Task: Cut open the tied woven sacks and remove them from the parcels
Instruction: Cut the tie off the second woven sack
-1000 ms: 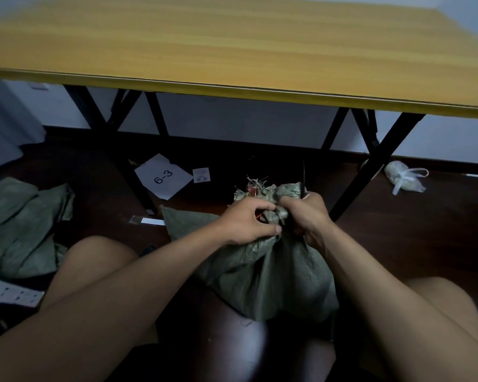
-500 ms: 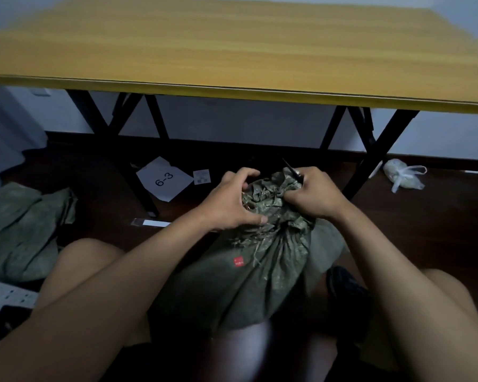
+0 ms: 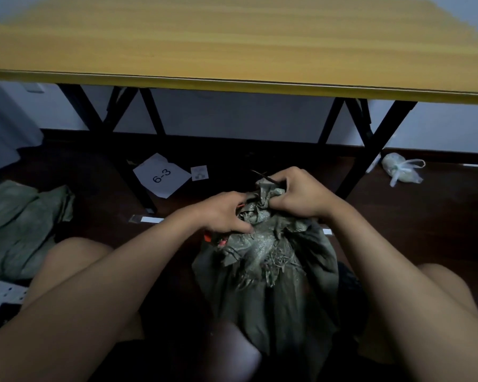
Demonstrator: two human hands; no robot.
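Low in the middle, between the two bare knees on the dark floor [image 3: 425,216]: one green woven sack [image 3: 273,285], full and rounded, with the tied neck [image 3: 262,205] pointing toward 12 o'clock. On the neck, from 9 o'clock, the left hand [image 3: 221,213], fingers curled over the bunched cloth and pressing it down; something small and red-orange [image 3: 214,239] showing just under this hand, too unclear to name. From 3 o'clock, the right hand [image 3: 301,197], closed on the top fold of the neck and, it seems, also around a thin dark tool [image 3: 262,175] whose tip sticks out toward 11 o'clock; a blade probably, but not possible to tell for sure. Both hands close together, almost touching over the knot. Loose frayed threads [image 3: 271,266] below the neck, so probably the cutting step in progress, the sack not yet opened wide. Next move, by judgement: to free the tie fully, then spread the mouth and pull the cloth down off the parcel inside, with care for the blade near the left fingers. Farther out, at 9 o'clock, a heap of empty green sacks [image 3: 20,227]; at 11 o'clock a white paper marked 6-3 [image 3: 162,175]; at 2 o'clock a small knotted plastic bag [image 3: 402,169]; above all, at 12 o'clock, a yellow table [image 3: 232,45] on black legs.
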